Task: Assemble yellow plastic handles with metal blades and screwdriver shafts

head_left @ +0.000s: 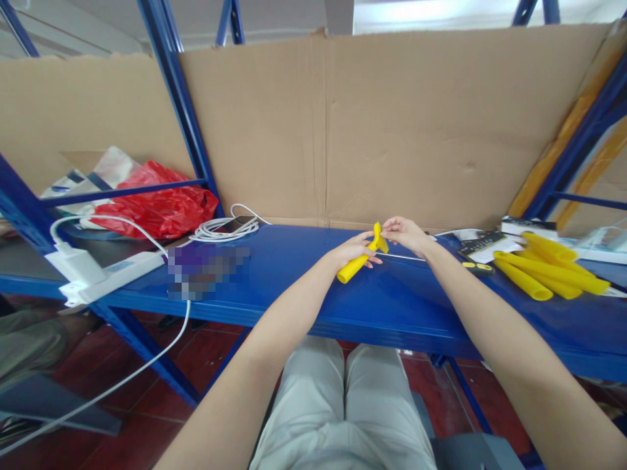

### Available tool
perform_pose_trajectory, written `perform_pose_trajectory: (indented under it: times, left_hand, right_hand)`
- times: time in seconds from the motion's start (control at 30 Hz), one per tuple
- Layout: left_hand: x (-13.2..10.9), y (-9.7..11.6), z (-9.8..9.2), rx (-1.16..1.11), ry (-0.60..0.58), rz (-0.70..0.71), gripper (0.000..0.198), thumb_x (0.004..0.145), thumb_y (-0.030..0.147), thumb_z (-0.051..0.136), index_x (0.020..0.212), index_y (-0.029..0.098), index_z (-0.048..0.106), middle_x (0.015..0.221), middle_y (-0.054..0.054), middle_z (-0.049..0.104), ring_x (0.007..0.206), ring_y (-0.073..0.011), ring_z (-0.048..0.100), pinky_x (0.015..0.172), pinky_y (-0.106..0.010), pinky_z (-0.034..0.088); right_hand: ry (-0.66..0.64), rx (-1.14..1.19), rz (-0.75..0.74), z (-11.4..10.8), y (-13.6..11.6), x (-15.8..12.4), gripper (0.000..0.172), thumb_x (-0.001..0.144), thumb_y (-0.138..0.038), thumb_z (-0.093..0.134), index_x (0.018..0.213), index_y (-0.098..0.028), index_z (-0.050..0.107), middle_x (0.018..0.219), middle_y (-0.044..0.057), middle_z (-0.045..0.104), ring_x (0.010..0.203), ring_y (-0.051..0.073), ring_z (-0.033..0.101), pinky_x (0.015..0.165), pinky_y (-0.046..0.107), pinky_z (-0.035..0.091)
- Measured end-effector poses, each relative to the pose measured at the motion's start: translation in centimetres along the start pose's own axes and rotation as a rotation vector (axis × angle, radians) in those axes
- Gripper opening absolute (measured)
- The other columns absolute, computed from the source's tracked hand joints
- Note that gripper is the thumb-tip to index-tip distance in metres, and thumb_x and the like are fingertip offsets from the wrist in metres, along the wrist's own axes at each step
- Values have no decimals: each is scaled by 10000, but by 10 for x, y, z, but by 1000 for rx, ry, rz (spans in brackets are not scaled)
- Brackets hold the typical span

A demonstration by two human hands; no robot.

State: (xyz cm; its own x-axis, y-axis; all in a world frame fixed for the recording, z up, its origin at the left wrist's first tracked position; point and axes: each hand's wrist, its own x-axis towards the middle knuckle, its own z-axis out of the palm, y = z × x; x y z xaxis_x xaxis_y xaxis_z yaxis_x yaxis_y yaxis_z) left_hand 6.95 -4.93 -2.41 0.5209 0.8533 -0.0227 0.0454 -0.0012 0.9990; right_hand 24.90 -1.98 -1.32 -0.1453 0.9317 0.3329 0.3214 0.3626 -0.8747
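Observation:
Both my hands meet over the middle of the blue shelf (304, 287). My left hand (353, 249) is closed round a yellow tube (353, 267) that slants down to the left. At the tube's upper end, which looks flattened or folded, my right hand (404, 234) pinches it. A thin white line (406, 258) runs along the shelf from under my right hand toward the right.
Several more yellow tubes (548, 271) lie at the right, beside a black card (482, 246) and a white box (529, 226). A white power strip (105, 274) with charger, a coiled white cable (220, 230) and a red plastic bag (157, 205) sit left. Cardboard (343, 130) backs the shelf.

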Motion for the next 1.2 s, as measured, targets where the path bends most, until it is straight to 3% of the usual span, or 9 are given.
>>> perform_pose_trajectory:
  times: [0.43, 0.7, 0.93, 1.07, 1.2]
  left_hand:
    - [1, -3, 4, -40, 86, 34, 848, 645, -138, 690, 1396, 202, 489, 1244, -140, 665, 668, -104, 673, 550, -198, 510]
    - [-5, 2, 8, -105, 122, 39, 847, 676, -135, 639, 1424, 216, 450, 1274, -143, 642, 684, -108, 685, 538, -188, 475]
    - [-4, 3, 4, -139, 72, 52, 842, 709, -106, 602, 1452, 245, 413, 1315, -144, 611, 761, -136, 721, 557, -184, 473]
    - [-4, 4, 3, -181, 70, 53, 821, 724, -99, 583, 1452, 233, 401, 1301, -148, 613, 757, -134, 721, 543, -176, 469]
    - [-2, 4, 3, -236, 111, 54, 802, 718, -104, 562, 1428, 239, 413, 1286, -127, 613, 707, -119, 712, 495, -158, 441]
  right_hand:
    - [12, -55, -5, 2, 5, 6, 263, 690, -153, 753, 832, -187, 534, 734, -11, 615, 599, 91, 544, 525, 198, 439]
    - [116, -94, -21, 4, 11, 8, 220, 748, -218, 750, 850, -194, 557, 878, 44, 663, 825, 148, 629, 804, 307, 542]
    - [41, -176, 45, 5, 7, 1, 180, 876, -353, 662, 935, -184, 644, 1066, 109, 715, 1018, 209, 655, 945, 374, 517]
    - [-19, -236, 36, 6, 6, -1, 267, 923, -411, 593, 1008, -173, 679, 1157, 133, 708, 1085, 238, 652, 987, 394, 493]
    - [8, -373, -2, 2, 5, -1, 410, 906, -467, 596, 1161, -152, 652, 1273, 153, 658, 1190, 256, 607, 1042, 410, 453]
